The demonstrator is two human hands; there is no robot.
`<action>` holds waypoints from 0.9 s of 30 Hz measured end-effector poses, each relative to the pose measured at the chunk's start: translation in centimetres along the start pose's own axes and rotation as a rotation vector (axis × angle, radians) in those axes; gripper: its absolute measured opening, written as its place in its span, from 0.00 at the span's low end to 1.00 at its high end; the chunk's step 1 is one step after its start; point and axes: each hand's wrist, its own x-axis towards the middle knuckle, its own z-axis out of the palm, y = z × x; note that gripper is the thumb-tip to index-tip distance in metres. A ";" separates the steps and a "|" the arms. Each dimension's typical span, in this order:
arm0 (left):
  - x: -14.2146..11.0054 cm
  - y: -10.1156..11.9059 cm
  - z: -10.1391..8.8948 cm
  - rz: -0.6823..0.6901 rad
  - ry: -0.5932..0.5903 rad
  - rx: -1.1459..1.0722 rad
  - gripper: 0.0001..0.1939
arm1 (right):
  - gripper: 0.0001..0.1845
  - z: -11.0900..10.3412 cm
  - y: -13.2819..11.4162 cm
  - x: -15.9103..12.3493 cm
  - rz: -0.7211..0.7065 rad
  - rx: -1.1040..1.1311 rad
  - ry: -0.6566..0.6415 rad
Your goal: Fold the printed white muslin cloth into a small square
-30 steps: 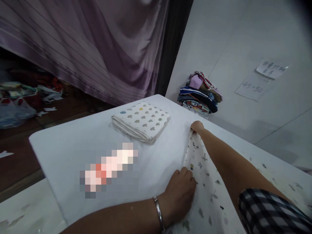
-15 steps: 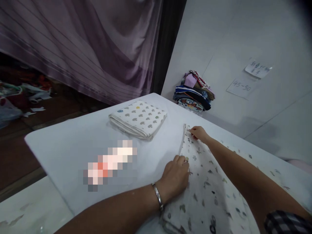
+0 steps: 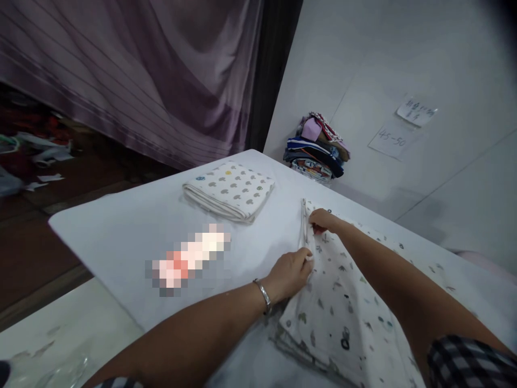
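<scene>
A white cloth [image 3: 337, 302] printed with small grey and green motifs lies over the right part of the white table [image 3: 121, 231]. My left hand [image 3: 293, 272], with a silver bangle at the wrist, pinches the cloth's left edge, which is lifted a little. Farther along that same edge, my right hand [image 3: 322, 220] is closed on the fabric near its far corner. Left of the hands sits a folded white cloth [image 3: 232, 191] with grey mushroom-like shapes, apart from both hands.
A blurred-out pinkish item [image 3: 188, 261] lies on the table's left part. Folded clothes [image 3: 317, 148] are stacked by the wall at the far end. Paper notes [image 3: 391, 141] hang on the wall. A purple curtain [image 3: 181, 81] hangs behind, with clutter on the floor at left.
My left hand has gone from resting on the cloth's edge to pinching and raising it. My right hand's grip has gathered the far part slightly. The view has shifted a little.
</scene>
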 end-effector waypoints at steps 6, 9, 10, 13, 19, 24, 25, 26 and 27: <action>1.0 -1.2 -0.6 -0.158 0.105 0.069 0.12 | 0.08 0.0 1.2 -0.3 0.005 0.076 0.059; 1.2 -1.6 -0.8 -0.186 0.069 0.236 0.11 | 0.06 0.2 1.4 -0.6 0.008 0.098 0.082; 1.2 -1.6 -0.8 -0.175 0.043 0.264 0.11 | 0.06 0.3 1.4 -0.7 0.009 0.102 0.087; 1.2 -1.4 -0.8 -0.140 0.006 0.297 0.15 | 0.07 0.7 1.5 -0.8 -0.001 0.107 0.090; 1.2 -1.1 -0.6 -0.121 0.010 0.298 0.15 | 0.07 1.3 1.3 -1.2 -0.058 0.064 0.082; 1.1 -1.0 -0.6 -0.155 -0.004 0.279 0.12 | 0.08 1.3 0.8 -1.2 -0.092 -0.079 0.117; 1.1 -0.9 -0.6 -0.169 0.000 0.280 0.11 | 0.08 1.2 0.7 -1.1 -0.096 -0.123 0.126; 1.1 -0.9 -0.5 -0.185 0.012 0.279 0.10 | 0.08 1.1 0.6 -0.9 -0.103 -0.172 0.134; 1.1 -0.8 -0.5 -0.201 0.028 0.272 0.10 | 0.08 1.0 0.5 -0.8 -0.114 -0.223 0.141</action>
